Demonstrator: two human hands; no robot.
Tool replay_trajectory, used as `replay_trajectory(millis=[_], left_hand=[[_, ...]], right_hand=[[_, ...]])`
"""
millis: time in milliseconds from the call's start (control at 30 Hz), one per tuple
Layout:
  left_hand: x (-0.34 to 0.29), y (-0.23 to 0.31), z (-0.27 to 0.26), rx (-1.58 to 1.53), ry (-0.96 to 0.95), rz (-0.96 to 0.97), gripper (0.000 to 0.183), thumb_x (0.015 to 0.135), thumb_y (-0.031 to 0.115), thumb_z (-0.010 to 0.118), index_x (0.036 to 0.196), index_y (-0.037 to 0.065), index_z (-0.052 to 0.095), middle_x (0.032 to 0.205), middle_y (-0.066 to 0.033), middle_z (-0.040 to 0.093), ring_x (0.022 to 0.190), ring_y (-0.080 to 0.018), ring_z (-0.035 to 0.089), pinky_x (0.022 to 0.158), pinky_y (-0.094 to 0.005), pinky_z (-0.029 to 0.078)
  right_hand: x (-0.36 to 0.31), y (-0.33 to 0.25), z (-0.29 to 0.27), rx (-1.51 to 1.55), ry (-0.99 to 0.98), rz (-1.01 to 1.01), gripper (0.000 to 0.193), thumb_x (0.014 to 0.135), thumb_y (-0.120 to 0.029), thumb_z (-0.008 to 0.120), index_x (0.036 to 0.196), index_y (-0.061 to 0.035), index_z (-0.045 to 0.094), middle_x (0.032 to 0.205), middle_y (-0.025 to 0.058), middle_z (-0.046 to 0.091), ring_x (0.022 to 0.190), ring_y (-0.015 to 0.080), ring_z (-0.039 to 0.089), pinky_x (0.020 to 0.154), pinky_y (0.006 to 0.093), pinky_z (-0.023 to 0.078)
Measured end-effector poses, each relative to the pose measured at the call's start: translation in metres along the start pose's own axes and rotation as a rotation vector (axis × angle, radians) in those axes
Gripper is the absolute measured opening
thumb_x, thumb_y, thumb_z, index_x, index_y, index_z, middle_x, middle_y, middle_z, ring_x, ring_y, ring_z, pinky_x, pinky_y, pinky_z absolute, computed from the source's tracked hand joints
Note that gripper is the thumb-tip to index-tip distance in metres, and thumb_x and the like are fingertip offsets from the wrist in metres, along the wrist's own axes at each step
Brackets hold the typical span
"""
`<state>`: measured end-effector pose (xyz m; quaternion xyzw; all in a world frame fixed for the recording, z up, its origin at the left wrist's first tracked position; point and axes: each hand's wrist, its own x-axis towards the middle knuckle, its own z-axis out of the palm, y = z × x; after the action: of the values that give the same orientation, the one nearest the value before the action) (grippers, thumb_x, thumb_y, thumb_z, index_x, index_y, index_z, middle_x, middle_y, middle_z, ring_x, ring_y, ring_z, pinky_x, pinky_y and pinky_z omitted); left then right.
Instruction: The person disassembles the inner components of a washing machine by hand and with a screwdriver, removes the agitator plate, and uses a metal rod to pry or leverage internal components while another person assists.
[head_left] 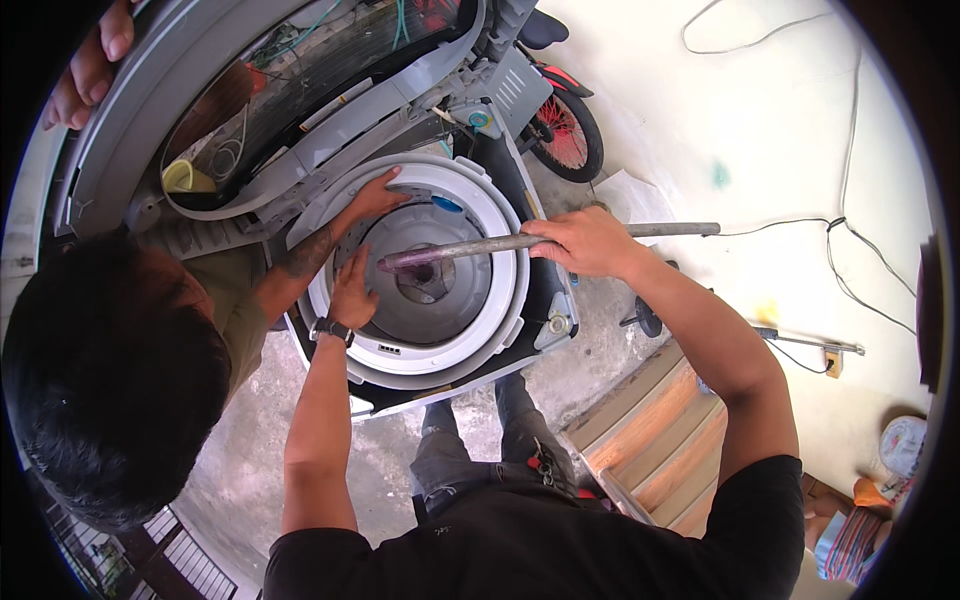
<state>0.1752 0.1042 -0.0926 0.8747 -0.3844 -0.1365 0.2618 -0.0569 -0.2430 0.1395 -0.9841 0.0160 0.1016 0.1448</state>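
A top-load washing machine stands before me with its white tub ring exposed. My right hand is wrapped round a long grey metal pipe. The pipe's purple-stained end is over the tub's middle, near the hub, and its other end sticks out past my right wrist. My left hand, below a dark wristwatch, lies with fingers stretched over the tub's left inner edge. A co-worker's hand rests on the ring's far left part.
The raised grey top cover leans at the far left, with another hand on its edge. The co-worker's head is close on my left. Wooden steps stand at right. A bicycle wheel is behind the machine; cables hang along the wall.
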Motion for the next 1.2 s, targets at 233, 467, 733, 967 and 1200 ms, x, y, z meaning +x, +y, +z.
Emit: replay_trajectory(millis=[233,467,733,967,1200], left_hand=[[-0.022,0.046,-0.018,-0.391,0.185,-0.110,0.028,0.103,0.027,0.059,0.119,0.004,0.062,0.113,-0.0212,0.066,0.107,-0.0438,0.063,0.090,-0.0486,0.050],[-0.022,0.093,-0.063,-0.421,0.319,0.041,0.025,0.105,0.025,0.057,0.120,0.005,0.060,0.109,-0.0186,0.065,0.104,-0.0418,0.063,0.090,-0.0448,0.050],[-0.005,0.210,-0.160,-0.624,0.331,0.345,0.028,0.105,0.022,0.057,0.124,0.002,0.057,0.113,-0.0157,0.059,0.102,-0.0337,0.061,0.091,-0.0387,0.049],[-0.025,0.349,-0.205,-0.870,0.315,0.697,0.024,0.102,0.011,0.058,0.122,-0.001,0.056,0.108,-0.0165,0.055,0.099,-0.0312,0.057,0.090,-0.0391,0.047],[-0.091,0.531,-0.240,-1.085,0.311,0.991,0.032,0.083,0.004,0.069,0.112,0.000,0.057,0.102,-0.0128,0.051,0.096,-0.0318,0.051,0.084,-0.0444,0.044]], right_hand=[[0.011,-0.041,-0.005,0.068,0.005,0.071,0.039,0.101,-0.047,0.058,0.115,-0.0125,0.068,0.089,0.0140,0.073,0.082,0.0380,0.069,0.071,0.0508,0.052],[-0.043,-0.071,-0.040,0.175,0.336,0.072,0.036,0.096,-0.044,0.066,0.102,-0.0090,0.070,0.087,0.0110,0.073,0.079,0.0384,0.067,0.069,0.0489,0.051],[-0.127,-0.125,-0.158,0.380,0.129,0.428,0.045,0.088,-0.041,0.080,0.101,-0.0007,0.063,0.070,0.0092,0.062,0.064,0.0199,0.060,0.065,0.0334,0.049],[-0.176,-0.200,-0.222,0.772,0.368,0.506,0.038,0.091,-0.034,0.079,0.101,-0.0040,0.059,0.072,-0.0026,0.053,0.054,0.0049,0.046,0.047,0.0232,0.036],[-0.384,-0.245,-0.280,0.625,0.969,0.674,0.038,0.102,-0.034,0.066,0.113,0.0009,0.056,0.070,-0.0030,0.044,0.051,0.0020,0.034,0.043,0.0193,0.024]])
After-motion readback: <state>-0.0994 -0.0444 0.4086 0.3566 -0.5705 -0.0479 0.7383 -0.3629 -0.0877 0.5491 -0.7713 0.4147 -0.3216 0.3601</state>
